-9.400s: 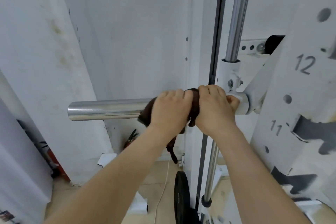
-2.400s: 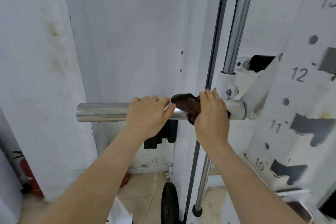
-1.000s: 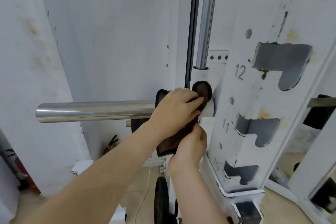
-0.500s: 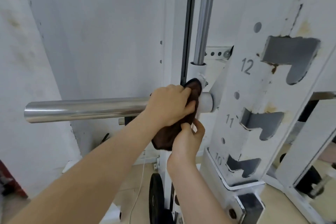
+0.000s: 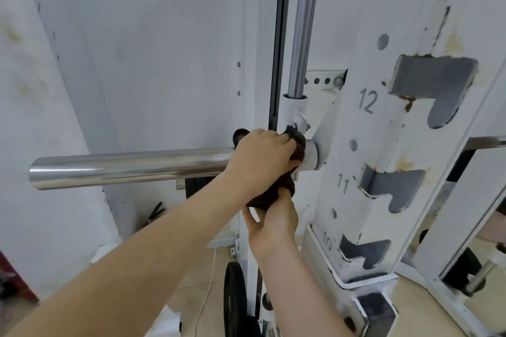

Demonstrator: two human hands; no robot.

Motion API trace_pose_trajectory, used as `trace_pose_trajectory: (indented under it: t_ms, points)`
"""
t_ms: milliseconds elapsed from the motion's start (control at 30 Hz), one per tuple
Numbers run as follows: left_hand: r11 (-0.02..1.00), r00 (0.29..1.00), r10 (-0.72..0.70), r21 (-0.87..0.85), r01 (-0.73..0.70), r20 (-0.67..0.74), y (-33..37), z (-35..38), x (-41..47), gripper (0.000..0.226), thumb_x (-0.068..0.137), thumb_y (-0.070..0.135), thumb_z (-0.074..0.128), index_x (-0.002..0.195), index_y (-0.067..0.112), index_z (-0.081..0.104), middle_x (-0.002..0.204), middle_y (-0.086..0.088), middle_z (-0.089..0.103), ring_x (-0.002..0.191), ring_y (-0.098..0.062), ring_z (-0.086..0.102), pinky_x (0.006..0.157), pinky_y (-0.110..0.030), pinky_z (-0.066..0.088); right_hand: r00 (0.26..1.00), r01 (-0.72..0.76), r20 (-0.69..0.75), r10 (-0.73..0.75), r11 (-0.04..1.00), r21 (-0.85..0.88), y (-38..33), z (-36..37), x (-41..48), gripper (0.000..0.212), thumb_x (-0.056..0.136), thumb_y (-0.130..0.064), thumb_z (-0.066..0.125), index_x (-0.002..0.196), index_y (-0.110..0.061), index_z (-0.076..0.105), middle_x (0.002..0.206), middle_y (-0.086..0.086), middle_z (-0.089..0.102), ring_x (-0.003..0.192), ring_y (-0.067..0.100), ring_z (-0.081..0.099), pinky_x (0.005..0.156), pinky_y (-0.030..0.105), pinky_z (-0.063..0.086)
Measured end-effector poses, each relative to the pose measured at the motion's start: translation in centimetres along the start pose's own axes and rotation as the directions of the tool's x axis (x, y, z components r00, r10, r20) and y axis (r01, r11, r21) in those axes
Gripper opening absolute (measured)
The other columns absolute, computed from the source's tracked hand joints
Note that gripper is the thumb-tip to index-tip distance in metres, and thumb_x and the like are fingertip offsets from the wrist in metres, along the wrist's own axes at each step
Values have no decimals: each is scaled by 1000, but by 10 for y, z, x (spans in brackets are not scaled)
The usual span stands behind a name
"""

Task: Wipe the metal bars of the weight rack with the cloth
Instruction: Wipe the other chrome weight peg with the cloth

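A shiny horizontal metal bar [image 5: 123,167] sticks out to the left from a white collar [image 5: 312,154] on the rack. A dark brown cloth [image 5: 269,197] is wrapped over the bar's inner end beside the collar. My left hand [image 5: 260,159] grips the cloth from above, pressing it around the bar. My right hand [image 5: 273,223] sits below the bar and pinches the cloth's hanging lower end. A vertical chrome guide rod [image 5: 302,22] rises from the white sleeve just above my hands.
A white upright [image 5: 383,131] with numbered hook slots 10 to 13 stands to the right. A white wall lies close on the left. A black weight plate [image 5: 232,301] rests on the floor below, next to a thin white cable [image 5: 206,290].
Compared with half a second ago, both hands stay at the bar's inner end; the right hand has closed higher on the hanging cloth. Earlier, the right hand was on top of the bar.
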State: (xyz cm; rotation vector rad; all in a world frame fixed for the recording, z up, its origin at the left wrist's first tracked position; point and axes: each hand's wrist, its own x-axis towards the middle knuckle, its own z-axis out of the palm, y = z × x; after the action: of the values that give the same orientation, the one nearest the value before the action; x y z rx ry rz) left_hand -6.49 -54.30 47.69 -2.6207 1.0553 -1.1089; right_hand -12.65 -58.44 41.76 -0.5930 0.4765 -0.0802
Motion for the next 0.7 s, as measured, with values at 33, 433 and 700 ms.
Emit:
trace_pose_trajectory:
  t_ms: [33, 433, 700]
  points:
    - [993, 991, 113, -7, -114, -76, -6, 8, -12, 13, 91, 25, 57, 97, 17, 66, 103, -4, 66, 97, -31, 62, 82, -43, 46, 1000, 3, 2, -3, 1000, -8, 2, 2, 0, 26, 98, -22, 47, 120, -23, 61, 112, 4, 70, 104, 20, 65, 75, 37, 58]
    - [802, 751, -515, -75, 592, 413, -39, -17, -10, 67, 94, 66, 13, 90, 18, 61, 99, -7, 67, 90, -31, 60, 73, -36, 38, 993, 117, 18, -115, 989, -91, 6, 3, -4, 29, 90, -12, 59, 118, -18, 56, 112, 6, 65, 91, 15, 65, 70, 28, 55]
    - [973, 976, -217, 87, 213, 35, -15, 1, -59, 57, 93, 48, 39, 144, 23, 40, 125, -19, 58, 113, -37, 55, 98, -48, 41, 1000, -25, -21, 23, 996, -83, 13, -9, 2, 27, 94, -26, 55, 121, -24, 58, 116, 5, 65, 104, 20, 61, 79, 41, 58]
